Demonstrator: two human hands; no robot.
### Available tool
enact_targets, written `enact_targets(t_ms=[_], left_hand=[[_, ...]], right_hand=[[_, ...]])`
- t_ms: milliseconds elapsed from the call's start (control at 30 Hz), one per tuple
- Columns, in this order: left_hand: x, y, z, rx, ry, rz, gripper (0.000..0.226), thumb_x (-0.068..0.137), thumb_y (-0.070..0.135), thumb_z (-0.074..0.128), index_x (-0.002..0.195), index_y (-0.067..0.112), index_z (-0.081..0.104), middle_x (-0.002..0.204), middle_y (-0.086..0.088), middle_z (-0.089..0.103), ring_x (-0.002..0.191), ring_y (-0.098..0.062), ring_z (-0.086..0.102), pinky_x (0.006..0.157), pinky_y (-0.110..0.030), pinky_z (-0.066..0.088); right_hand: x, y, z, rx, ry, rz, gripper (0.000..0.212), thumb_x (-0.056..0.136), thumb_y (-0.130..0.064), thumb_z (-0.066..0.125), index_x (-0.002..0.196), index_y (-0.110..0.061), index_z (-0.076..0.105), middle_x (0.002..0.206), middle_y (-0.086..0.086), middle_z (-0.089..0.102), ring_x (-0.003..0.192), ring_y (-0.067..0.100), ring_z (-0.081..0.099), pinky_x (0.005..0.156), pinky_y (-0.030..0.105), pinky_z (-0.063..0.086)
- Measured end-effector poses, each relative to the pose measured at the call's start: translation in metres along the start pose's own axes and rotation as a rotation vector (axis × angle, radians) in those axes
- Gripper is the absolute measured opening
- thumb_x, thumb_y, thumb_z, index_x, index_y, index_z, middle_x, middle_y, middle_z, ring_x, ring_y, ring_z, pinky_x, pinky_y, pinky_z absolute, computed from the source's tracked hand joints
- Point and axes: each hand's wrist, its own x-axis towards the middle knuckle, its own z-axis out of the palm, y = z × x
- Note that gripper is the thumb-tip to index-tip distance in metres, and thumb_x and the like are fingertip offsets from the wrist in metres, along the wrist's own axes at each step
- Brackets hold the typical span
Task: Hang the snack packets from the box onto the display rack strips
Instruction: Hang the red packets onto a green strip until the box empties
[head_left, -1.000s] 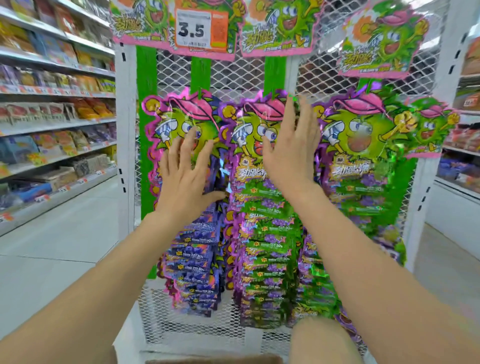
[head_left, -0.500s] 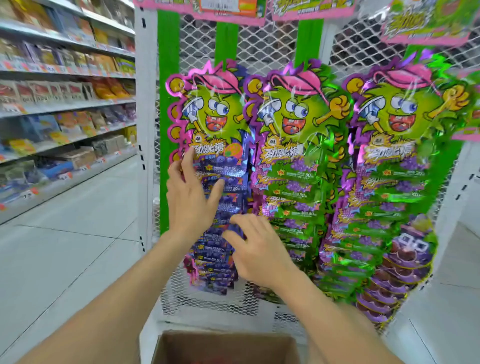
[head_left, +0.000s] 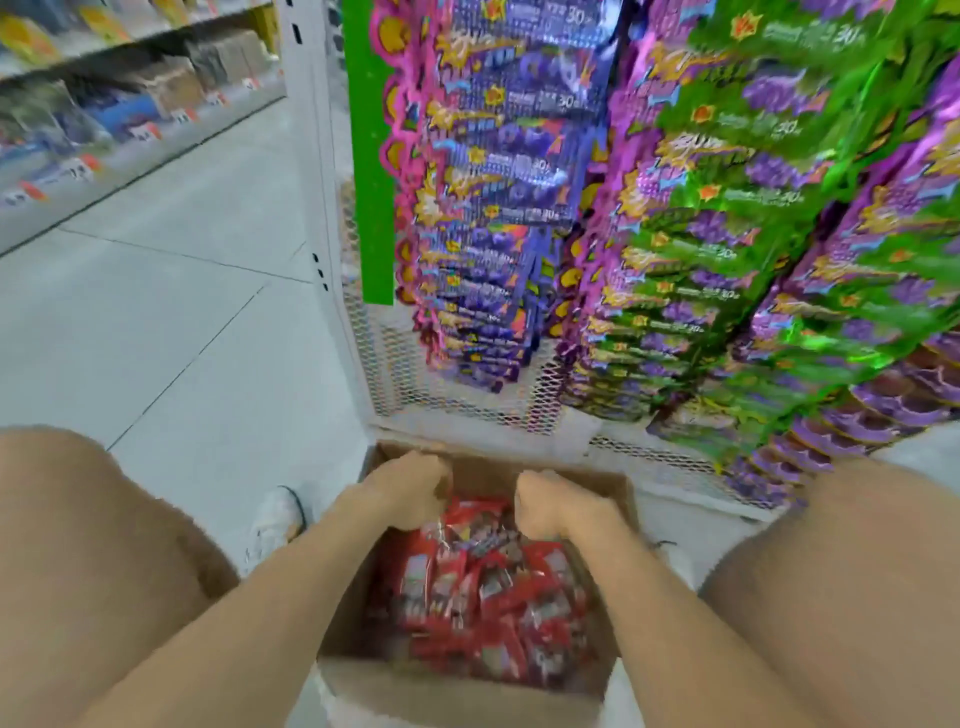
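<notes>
**Only "30" is coming through**

We are reading a small "30" on the purple packets (head_left: 509, 171) hanging well above our fingers (head_left: 434, 470), and again on the green packets (head_left: 753, 197) up to their right. The red packets (head_left: 493, 587) just below the fingers and the shelf tags (head_left: 78, 169) far to their left are blurring past reading.

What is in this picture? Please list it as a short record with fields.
place: shop aisle, grey tiled floor
box: open cardboard box on the floor at the rack's foot, holding red snack packets
left hand: in the box, fingers curled down among the packets; grip hidden
right hand: the same, beside it
rack: white mesh display rack, hung with blue-purple packets and green packets
stage: no red packet on the rack in view
</notes>
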Motion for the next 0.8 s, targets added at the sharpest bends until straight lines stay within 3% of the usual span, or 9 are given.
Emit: enact_targets(t_ms=[100,167,233,300,400,467,533,667,800], left_hand=[[0.003,-0.03,0.04,0.185,0.04,-0.145,0.028,0.098,0.036,0.056,0.123,0.026,0.066,0.131,-0.007,0.057,0.127,-0.036,0.052,0.105,-0.046,0.043],[0.008,-0.045,0.059,0.303,0.05,-0.171,0.032,0.097,0.031,0.055,0.128,0.029,0.062,0.132,-0.006,0.052,0.128,-0.034,0.045,0.107,-0.049,0.035],[0.013,-0.055,0.072,0.388,0.06,-0.147,0.033,0.096,0.027,0.054,0.128,0.03,0.062,0.13,-0.004,0.053,0.128,-0.033,0.044,0.109,-0.053,0.03],[0.02,-0.06,0.08,0.426,0.073,-0.146,0.032,0.095,0.025,0.054,0.126,0.028,0.063,0.127,-0.005,0.053,0.127,-0.035,0.042,0.11,-0.057,0.025],[0.029,-0.062,0.083,0.469,0.064,-0.152,0.033,0.092,0.023,0.06,0.124,0.025,0.065,0.128,-0.007,0.054,0.132,-0.039,0.038,0.111,-0.06,0.021],[0.029,-0.066,0.086,0.498,0.053,-0.129,0.033,0.091,0.019,0.062,0.124,0.022,0.066,0.131,-0.009,0.057,0.141,-0.041,0.035,0.115,-0.058,0.019],[0.022,-0.076,0.086,0.556,0.033,-0.062,0.027,0.088,0.015,0.066,0.114,0.017,0.073,0.124,-0.013,0.064,0.143,-0.044,0.04,0.119,-0.055,0.017],[0.006,-0.113,0.084,0.68,0.062,0.066,0.012,0.065,0.015,0.085,0.075,0.019,0.08,0.085,-0.013,0.073,0.115,-0.044,0.065,0.112,-0.05,0.032],[-0.005,-0.135,0.073,0.723,-0.025,0.021,0.02,0.092,0.018,0.067,0.106,0.023,0.08,0.111,-0.01,0.072,0.133,-0.041,0.051,0.123,-0.053,0.017]], right_hand=[[0.052,0.032,0.093,0.058,-0.043,0.174,0.029,0.087,-0.034,0.068,0.105,-0.011,0.07,0.106,0.017,0.072,0.1,0.036,0.071,0.074,0.034,0.052],[0.061,0.037,0.141,0.178,-0.083,0.273,0.024,0.086,-0.025,0.066,0.108,-0.015,0.07,0.106,0.013,0.074,0.093,0.031,0.072,0.069,0.026,0.049],[0.051,0.018,0.157,0.344,-0.122,0.344,0.012,0.094,-0.022,0.063,0.1,-0.012,0.066,0.097,0.009,0.071,0.078,0.019,0.064,0.058,0.02,0.041],[0.057,-0.003,0.167,0.413,-0.129,0.331,0.023,0.099,-0.024,0.062,0.083,-0.012,0.052,0.08,0.004,0.059,0.074,0.021,0.061,0.052,0.027,0.036],[0.073,-0.032,0.179,0.602,-0.056,0.394,0.034,0.097,-0.021,0.064,0.069,-0.017,0.045,0.068,-0.002,0.049,0.071,0.021,0.054,0.062,0.032,0.04],[0.077,-0.047,0.182,0.736,-0.07,0.452,0.025,0.088,-0.026,0.075,0.078,-0.019,0.054,0.075,-0.003,0.058,0.082,0.022,0.06,0.068,0.028,0.045],[0.082,-0.054,0.184,0.805,-0.061,0.465,0.03,0.081,-0.034,0.084,0.084,-0.018,0.059,0.082,-0.002,0.064,0.083,0.021,0.065,0.071,0.028,0.052],[0.089,-0.069,0.175,0.802,-0.006,0.446,0.052,0.091,-0.033,0.078,0.055,-0.021,0.043,0.057,-0.004,0.043,0.055,0.016,0.044,0.057,0.026,0.037],[0.089,-0.091,0.156,1.011,0.003,0.359,0.045,0.101,-0.021,0.064,0.066,-0.021,0.036,0.067,-0.001,0.032,0.063,0.018,0.034,0.065,0.032,0.031]])
